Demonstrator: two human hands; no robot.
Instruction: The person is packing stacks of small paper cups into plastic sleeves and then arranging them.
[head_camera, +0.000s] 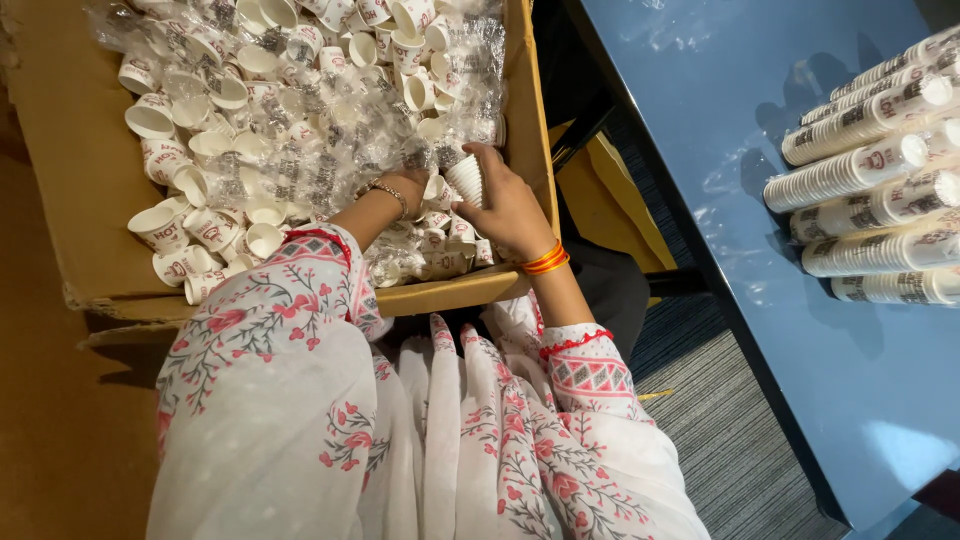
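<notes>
- Head view looks down into a large brown cardboard box (80, 170) heaped with small white paper cups with red print (215, 95) and crinkled clear plastic wrap (320, 150).
- Right hand (510, 210) grips a short nested stack of ribbed white cups (467, 180), held near the box's front right corner.
- Left hand (400, 190) is buried fingers-down among loose cups just beside it; its grip cannot be told.
- Long sleeves of stacked cups (870, 170) lie on the glossy blue table (800, 350) at right, well apart.
</notes>
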